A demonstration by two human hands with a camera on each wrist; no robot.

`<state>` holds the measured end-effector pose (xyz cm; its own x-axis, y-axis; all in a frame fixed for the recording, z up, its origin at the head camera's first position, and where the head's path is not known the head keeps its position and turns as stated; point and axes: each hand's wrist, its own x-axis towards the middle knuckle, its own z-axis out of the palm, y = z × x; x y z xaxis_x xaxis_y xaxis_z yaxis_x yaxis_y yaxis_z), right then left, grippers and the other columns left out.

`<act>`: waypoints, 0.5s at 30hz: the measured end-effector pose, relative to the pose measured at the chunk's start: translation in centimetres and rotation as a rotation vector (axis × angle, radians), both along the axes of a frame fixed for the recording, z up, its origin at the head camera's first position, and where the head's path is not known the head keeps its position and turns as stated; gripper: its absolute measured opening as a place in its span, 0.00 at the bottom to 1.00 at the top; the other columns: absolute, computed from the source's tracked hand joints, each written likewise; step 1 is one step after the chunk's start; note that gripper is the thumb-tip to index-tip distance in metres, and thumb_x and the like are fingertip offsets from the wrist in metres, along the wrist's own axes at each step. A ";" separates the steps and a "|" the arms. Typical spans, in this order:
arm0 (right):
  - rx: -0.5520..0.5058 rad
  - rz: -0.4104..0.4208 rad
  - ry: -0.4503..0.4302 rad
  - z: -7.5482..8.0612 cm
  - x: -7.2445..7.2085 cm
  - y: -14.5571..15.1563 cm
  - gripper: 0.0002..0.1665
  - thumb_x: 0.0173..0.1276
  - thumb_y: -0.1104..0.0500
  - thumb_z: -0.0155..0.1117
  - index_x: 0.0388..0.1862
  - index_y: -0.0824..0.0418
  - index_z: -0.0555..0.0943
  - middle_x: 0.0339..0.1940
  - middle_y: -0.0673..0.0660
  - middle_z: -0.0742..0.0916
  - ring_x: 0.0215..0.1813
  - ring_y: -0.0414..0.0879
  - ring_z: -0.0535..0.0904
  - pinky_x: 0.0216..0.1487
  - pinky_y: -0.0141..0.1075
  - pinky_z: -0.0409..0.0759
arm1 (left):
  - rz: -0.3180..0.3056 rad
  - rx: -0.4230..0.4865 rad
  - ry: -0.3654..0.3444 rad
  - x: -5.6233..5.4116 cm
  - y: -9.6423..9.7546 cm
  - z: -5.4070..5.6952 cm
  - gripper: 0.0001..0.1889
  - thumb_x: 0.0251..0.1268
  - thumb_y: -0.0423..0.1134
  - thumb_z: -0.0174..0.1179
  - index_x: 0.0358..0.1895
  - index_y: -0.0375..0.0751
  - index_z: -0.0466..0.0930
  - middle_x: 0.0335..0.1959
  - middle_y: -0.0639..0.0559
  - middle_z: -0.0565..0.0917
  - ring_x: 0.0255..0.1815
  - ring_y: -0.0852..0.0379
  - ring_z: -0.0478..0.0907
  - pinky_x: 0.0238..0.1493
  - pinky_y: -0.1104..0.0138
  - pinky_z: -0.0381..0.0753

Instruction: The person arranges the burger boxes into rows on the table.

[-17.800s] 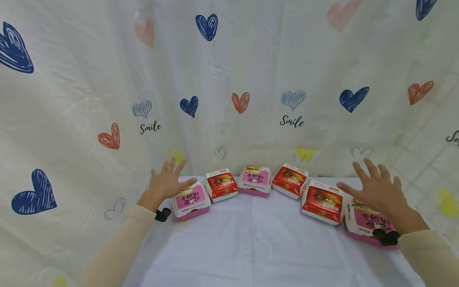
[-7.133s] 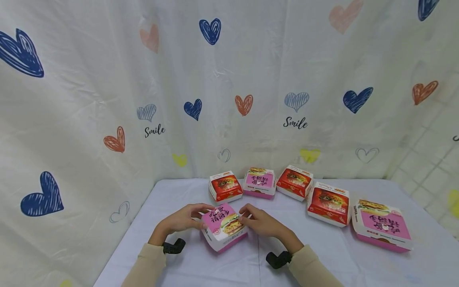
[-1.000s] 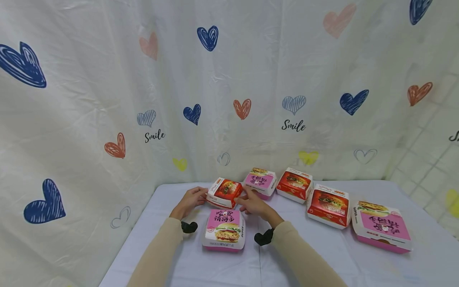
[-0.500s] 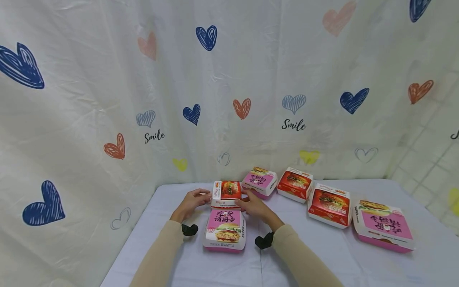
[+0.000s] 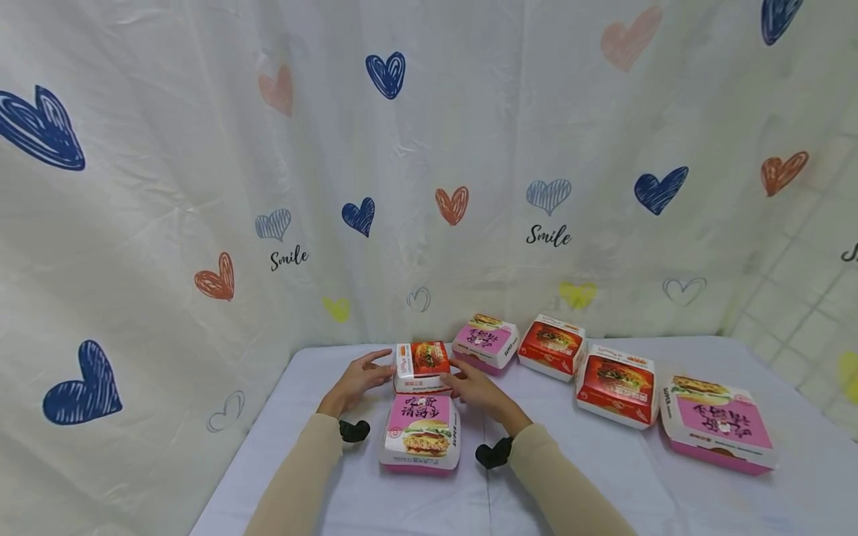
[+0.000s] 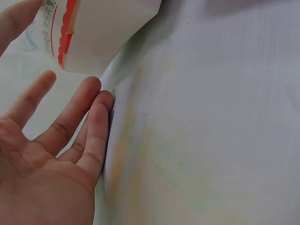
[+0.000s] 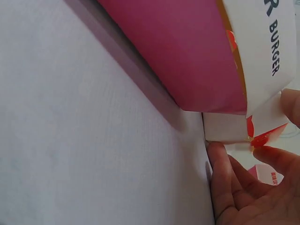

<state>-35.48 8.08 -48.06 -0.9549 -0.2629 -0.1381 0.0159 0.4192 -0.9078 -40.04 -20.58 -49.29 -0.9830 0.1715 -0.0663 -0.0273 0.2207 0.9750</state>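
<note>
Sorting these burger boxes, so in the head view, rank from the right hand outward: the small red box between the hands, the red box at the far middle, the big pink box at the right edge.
1. Small red box, touching right hand.
2. Far-middle red box, back right.
3. Big pink box, far right edge.

We saw a red burger box point(image 5: 422, 365) of thin printed cardboard, its lid faintly glossy and its white side point(image 6: 101, 33) smooth and matt. The pink burger box point(image 5: 421, 442) was the same coated card, its pink wall point(image 7: 187, 51) smooth. The tablecloth point(image 5: 570, 476) was matt woven cloth, finely textured up close point(image 6: 211, 117). The heart-printed curtain point(image 5: 469, 134) was thin, creased fabric.
</note>
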 end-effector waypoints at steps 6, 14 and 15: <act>-0.053 0.005 -0.007 0.1 0.2 0.6 0.39 0.79 0.42 0.55 0.82 0.55 0.61 0.57 0.60 0.83 0.51 0.50 0.79 0.53 0.43 0.81 | -0.052 -0.065 0.013 0.0 0.0 -0.1 0.36 0.67 0.47 0.69 0.77 0.49 0.67 0.64 0.37 0.79 0.61 0.46 0.81 0.70 0.46 0.73; -0.038 -0.051 -0.041 0.3 -0.1 0.4 0.38 0.77 0.39 0.57 0.75 0.60 0.67 0.55 0.60 0.84 0.51 0.50 0.80 0.52 0.41 0.82 | -0.080 -0.095 0.022 0.0 -0.2 -0.3 0.36 0.66 0.49 0.69 0.76 0.50 0.68 0.64 0.39 0.80 0.64 0.45 0.78 0.72 0.44 0.71; -0.032 -0.062 -0.043 0.3 -0.1 0.3 0.37 0.77 0.38 0.57 0.73 0.60 0.68 0.54 0.60 0.84 0.50 0.50 0.80 0.52 0.41 0.82 | -0.074 -0.099 0.023 0.0 -0.2 -0.3 0.36 0.66 0.49 0.69 0.76 0.50 0.69 0.64 0.39 0.80 0.63 0.45 0.78 0.71 0.44 0.71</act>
<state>-35.56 8.43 -47.80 -0.9629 -0.2083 -0.1715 0.0799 0.3872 -0.9185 -40.00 -20.82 -49.60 -0.9692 0.2378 -0.0638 0.0151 0.3160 0.9486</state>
